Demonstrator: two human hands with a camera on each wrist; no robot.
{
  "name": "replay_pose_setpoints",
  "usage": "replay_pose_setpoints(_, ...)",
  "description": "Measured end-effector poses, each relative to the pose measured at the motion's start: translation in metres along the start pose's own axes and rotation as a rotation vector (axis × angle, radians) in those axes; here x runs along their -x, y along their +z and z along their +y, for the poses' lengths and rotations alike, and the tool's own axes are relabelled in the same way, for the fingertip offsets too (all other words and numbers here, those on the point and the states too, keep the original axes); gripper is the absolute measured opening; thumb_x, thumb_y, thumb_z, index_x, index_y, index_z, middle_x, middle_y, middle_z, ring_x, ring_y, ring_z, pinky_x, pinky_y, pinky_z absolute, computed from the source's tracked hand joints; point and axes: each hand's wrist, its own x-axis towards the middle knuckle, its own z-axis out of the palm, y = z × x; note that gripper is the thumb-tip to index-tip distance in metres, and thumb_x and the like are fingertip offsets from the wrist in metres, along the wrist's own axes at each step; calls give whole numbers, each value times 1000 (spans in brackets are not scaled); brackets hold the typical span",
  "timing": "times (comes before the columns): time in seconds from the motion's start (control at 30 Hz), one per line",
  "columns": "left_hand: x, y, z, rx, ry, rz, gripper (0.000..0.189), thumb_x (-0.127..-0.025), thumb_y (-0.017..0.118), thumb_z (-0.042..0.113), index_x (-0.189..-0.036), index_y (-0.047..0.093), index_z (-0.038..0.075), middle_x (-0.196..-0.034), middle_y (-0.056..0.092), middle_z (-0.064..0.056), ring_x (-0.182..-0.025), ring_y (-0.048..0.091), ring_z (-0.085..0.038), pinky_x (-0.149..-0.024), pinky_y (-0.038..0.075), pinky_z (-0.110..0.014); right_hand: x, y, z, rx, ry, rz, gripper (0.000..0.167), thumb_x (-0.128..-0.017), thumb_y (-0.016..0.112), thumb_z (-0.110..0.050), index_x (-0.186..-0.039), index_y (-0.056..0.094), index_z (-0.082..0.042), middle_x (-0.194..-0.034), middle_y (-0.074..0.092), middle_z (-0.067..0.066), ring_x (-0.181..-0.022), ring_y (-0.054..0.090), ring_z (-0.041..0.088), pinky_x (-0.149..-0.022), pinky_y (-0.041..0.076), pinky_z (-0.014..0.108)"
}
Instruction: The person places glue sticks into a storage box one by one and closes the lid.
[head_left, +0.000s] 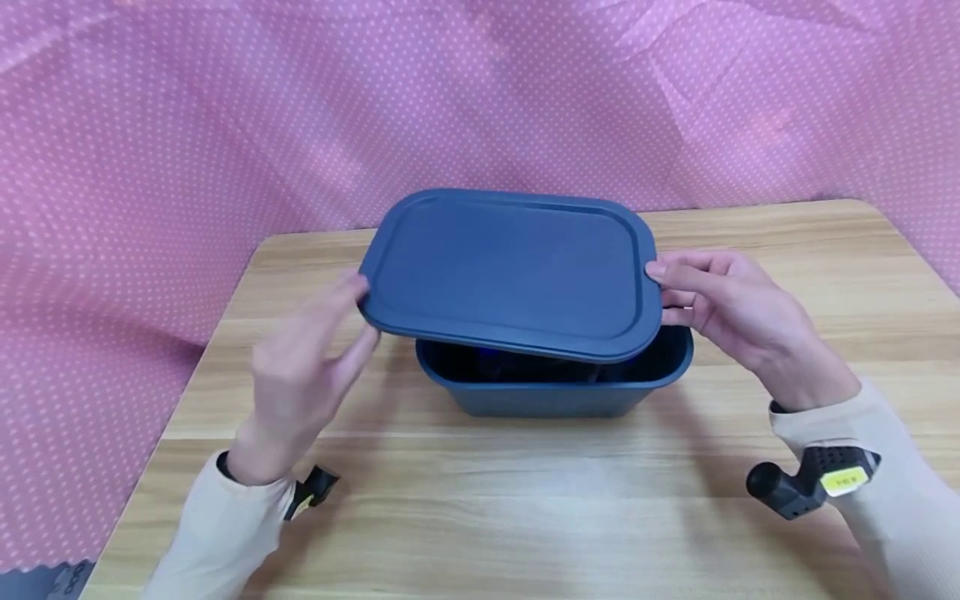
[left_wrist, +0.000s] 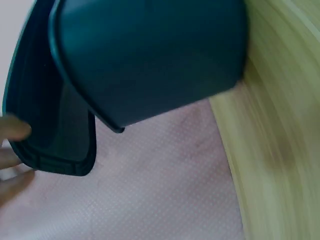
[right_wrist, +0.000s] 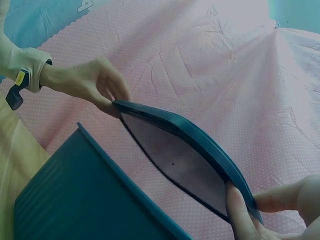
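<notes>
A dark blue rectangular lid (head_left: pixel 510 271) with rounded corners is held tilted above a matching deep box (head_left: pixel 547 400). My left hand (head_left: pixel 303 371) pinches the lid's left edge, fingers on top and thumb beneath; it is slightly blurred. At the opposite end, my right hand (head_left: pixel 738 304) grips the lid's right edge between thumb and fingers. The right wrist view shows a gap between the lid (right_wrist: pixel 175 150) and the rim of the box (right_wrist: pixel 95 190). Something dark with a bluish tint shows inside the box, mostly hidden by the lid, and I cannot tell what.
The box stands on a light wood table (head_left: pixel 480 500). A pink dotted cloth (head_left: pixel 480 100) hangs behind the table and along its left side. Black camera mounts (head_left: pixel 813 483) sit on both wrists, over pale sleeves.
</notes>
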Motion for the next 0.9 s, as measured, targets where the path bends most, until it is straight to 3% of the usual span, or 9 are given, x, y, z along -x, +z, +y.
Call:
replay_pose_setpoints(0.1,-7,-3,-6,252,-455,-100,32,-81,72,-6,-112,68,-5,-105,71,-15,-90,71,-19,-82,55,-22,1,-2,-2,-7,-30,10,24,-98,48,6,-99,71,4,-90,72,13,-78,70,22,-70,59,33)
replay_pose_setpoints(0.17,-12,-4,-9,468,-713,-138,35,-82,66,-11,-117,64,-8,-103,72,-12,-88,71,-12,-76,56,-22,1,-4,-3,-9,-51,2,25,-98,47,7,-100,71,5,-90,72,13,-78,70,21,-69,59,33)
replay_pose_setpoints(0.23,-15,-4,-13,664,-890,-156,33,-86,59,-11,-118,63,-9,-98,73,-9,-84,71,-12,-74,57,-25,2,-8,-4,-19,-66,-3,25,-97,46,8,-100,71,5,-92,72,13,-79,70,21,-69,58,33)
replay_pose_setpoints(0.3,-17,-2,-19,865,-1007,-151,27,-89,57,-9,-115,65,-9,-93,74,-8,-82,72,-15,-73,58,-29,2,-12,-6,-19,-80,-14,27,-98,45,9,-100,71,5,-93,72,13,-78,70,22,-69,58,34)
replay_pose_setpoints(0.43,-18,6,-33,1152,-1137,-169,14,-94,59,-1,-101,71,-2,-88,73,-11,-77,71,-20,-71,59,-33,3,-20,-9,-16,-75,-24,28,-98,43,10,-101,70,7,-95,72,14,-78,69,22,-71,58,34)
replay_pose_setpoints(0.53,-18,12,-40,1213,-1221,-230,14,-94,59,0,-96,73,3,-87,73,-10,-73,70,-18,-69,60,-33,1,-25,-10,-11,-49,-43,28,-98,42,10,-104,70,7,-96,72,13,-78,69,21,-72,58,34)
replay_pose_setpoints(0.67,-18,18,-45,1160,-1270,-315,13,-93,61,0,-95,73,6,-86,72,-7,-71,69,-17,-66,60,-32,1,-30,-11,18,-21,-41,29,-99,42,8,-104,70,5,-94,72,12,-78,69,19,-71,58,32)
replay_pose_setpoints(0.9,-14,25,-43,1030,-1272,-439,10,-91,64,0,-95,69,7,-87,71,-4,-75,68,-17,-69,60,-35,5,-35,-9,152,-3,47,25,-98,47,5,-100,72,0,-87,71,8,-74,67,16,-66,58,29)
